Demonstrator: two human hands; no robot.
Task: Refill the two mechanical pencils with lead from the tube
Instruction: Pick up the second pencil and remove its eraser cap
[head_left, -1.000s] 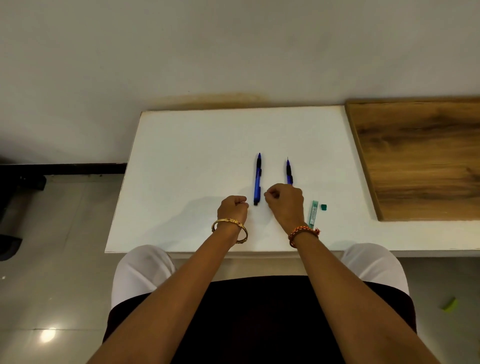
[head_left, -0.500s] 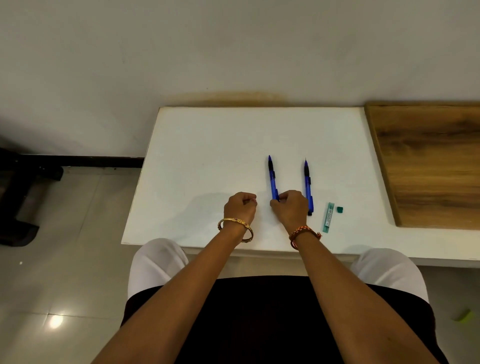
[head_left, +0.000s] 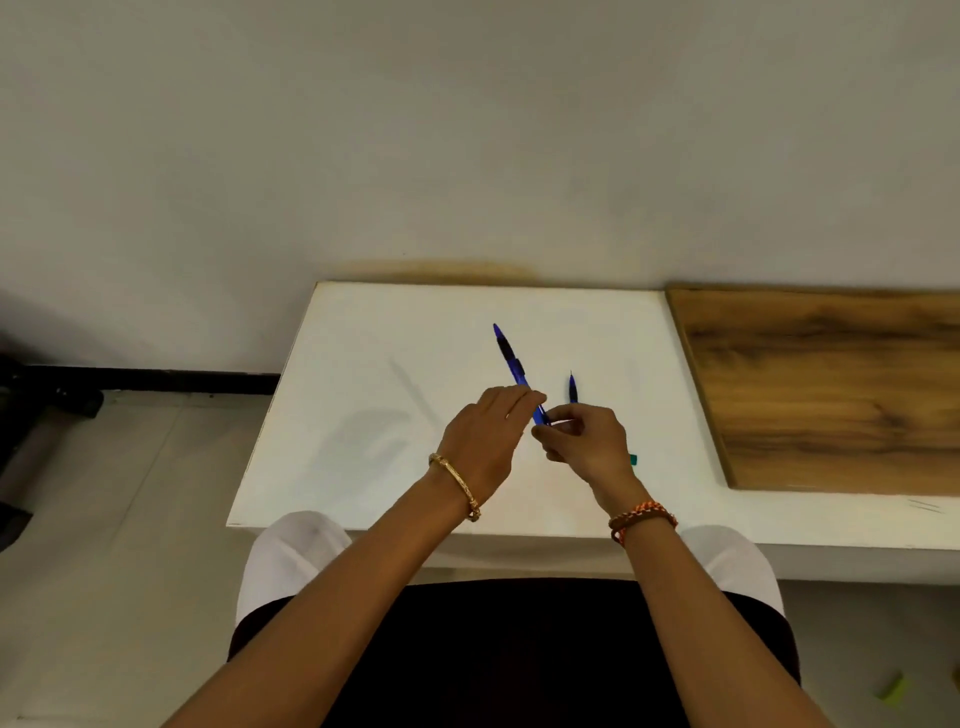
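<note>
Left hand (head_left: 485, 439) pinches the blue mech pencil (head_left: 516, 370) mid-barrel, raised over the white table (head_left: 363, 415), tip pointing away. Right hand (head_left: 584, 441) pinches its rear end, prob. the cap. Second pencil (head_left: 572, 388) lies just right of it; lead tube hidden, only the green cap (head_left: 633, 459) shows. Risk: cap pops off & rolls away. 0.5 s ago both pencils lay flat.

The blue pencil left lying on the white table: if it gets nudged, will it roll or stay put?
The second pencil looks slim and round, so it may well roll. It likely stays stiff and light. Its near end is hidden behind the right hand, so a clip cannot be confirmed. The white table looks smooth, offering little grip.
</note>
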